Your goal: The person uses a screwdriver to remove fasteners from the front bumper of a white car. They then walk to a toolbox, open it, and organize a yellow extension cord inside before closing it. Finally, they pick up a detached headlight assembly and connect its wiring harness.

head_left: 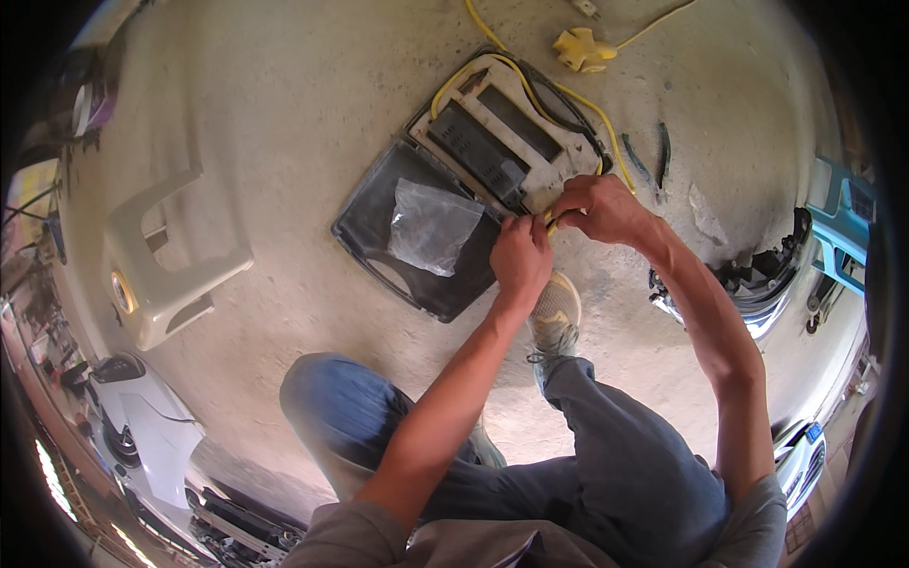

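Observation:
An opened black tool case (pixel 352 227) lies on the floor in front of me, its lid half to the left. A clear plastic bag (pixel 431 227) rests in that half. The other half has a pale insert with a dark slotted tool (pixel 473 147) in it. At the case's near right corner, my left hand (pixel 523 256) and my right hand (pixel 606 210) are closed, fingertips together on a small yellow piece (pixel 551 223). It may be part of the yellow cord (pixel 592 106), which loops over the case and passes by my right hand; the fingers hide the join.
A yellow multi-way plug socket (pixel 584 50) lies beyond the case. Two dark strips (pixel 655 161) are on the floor to the right. Beige plastic stool (pixel 175 256) at left, blue stool (pixel 838 222) at far right. Vehicle body parts (pixel 151 426) stand around the edges.

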Demonstrator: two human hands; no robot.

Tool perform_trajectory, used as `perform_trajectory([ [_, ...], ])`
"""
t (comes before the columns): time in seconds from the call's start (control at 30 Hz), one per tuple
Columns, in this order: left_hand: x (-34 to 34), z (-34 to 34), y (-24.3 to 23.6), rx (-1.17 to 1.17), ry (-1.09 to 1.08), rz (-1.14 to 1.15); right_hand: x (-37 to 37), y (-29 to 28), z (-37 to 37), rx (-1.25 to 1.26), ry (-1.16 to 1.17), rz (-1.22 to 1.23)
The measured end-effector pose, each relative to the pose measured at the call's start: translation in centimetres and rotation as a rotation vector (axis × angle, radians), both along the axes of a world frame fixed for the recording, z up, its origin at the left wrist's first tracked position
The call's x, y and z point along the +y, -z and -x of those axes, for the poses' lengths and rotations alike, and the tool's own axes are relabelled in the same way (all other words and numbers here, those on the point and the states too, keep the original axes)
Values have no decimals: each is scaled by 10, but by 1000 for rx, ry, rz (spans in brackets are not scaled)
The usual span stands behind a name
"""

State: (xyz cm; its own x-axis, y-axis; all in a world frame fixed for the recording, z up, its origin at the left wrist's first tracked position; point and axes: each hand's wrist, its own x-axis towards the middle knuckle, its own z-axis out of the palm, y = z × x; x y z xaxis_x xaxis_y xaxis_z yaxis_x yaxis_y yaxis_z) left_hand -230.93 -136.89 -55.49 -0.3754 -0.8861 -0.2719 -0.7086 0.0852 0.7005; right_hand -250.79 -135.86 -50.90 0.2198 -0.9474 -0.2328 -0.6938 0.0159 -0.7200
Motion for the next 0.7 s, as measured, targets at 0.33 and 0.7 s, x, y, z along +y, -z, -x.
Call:
perform_trajectory([
  [0.33,23,-11,-10,107,11,26,-23,-14,-12,176,-208,-16],
  [0.7,12,-17,8,-2,-141,-39,-37,-4,11,197,-42,10],
])
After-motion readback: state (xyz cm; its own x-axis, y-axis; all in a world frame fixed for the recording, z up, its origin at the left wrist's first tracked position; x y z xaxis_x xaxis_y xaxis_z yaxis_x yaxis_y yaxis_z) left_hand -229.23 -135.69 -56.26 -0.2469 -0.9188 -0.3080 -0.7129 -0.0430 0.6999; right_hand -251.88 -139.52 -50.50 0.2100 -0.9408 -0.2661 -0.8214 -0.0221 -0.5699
